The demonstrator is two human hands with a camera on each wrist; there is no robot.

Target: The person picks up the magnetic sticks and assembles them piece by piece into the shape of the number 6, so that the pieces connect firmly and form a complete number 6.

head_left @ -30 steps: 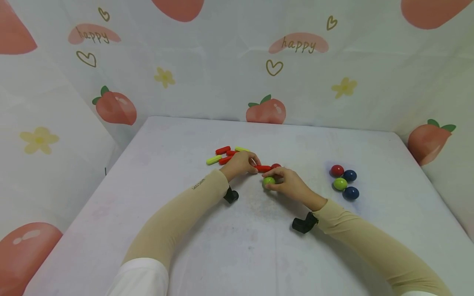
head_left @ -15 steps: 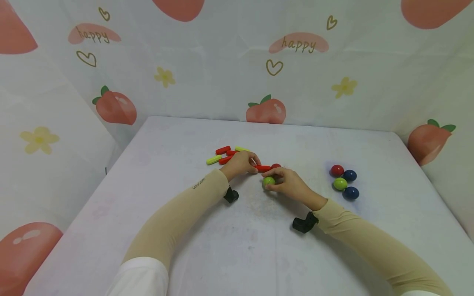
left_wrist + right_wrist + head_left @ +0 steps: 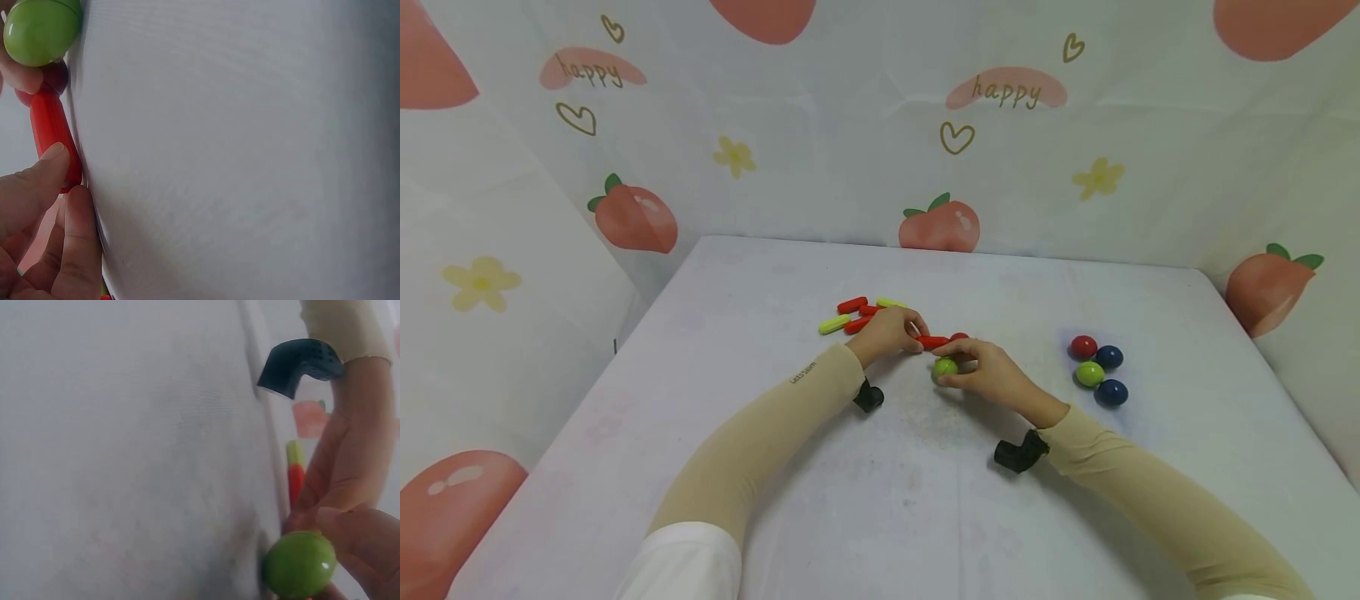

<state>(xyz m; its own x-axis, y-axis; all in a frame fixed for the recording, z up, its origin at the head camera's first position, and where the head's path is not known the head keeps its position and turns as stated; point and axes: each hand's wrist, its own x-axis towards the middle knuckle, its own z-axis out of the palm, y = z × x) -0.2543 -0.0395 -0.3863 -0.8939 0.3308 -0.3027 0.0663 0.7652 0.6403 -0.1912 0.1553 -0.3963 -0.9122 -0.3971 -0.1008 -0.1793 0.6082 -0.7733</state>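
Observation:
My left hand [image 3: 887, 332] pinches a short red faceted stick [image 3: 53, 122] between thumb and fingers, low over the white table. The far end of that stick meets a red egg [image 3: 57, 76], mostly hidden behind my right hand's finger. My right hand [image 3: 994, 377] holds a shiny green plastic egg [image 3: 300, 565] with thumb and fingers; a seam line shows on it in the left wrist view. The green egg is just nearer to me than the red stick and red egg.
Left of my hands lie several red sticks [image 3: 852, 305] and yellow-green sticks [image 3: 833, 324]. To the right, a loose group holds a red egg [image 3: 1083, 347], a green egg [image 3: 1089, 374] and two dark blue eggs [image 3: 1111, 392]. A printed cloth [image 3: 850, 150] hangs behind the table [image 3: 880, 517].

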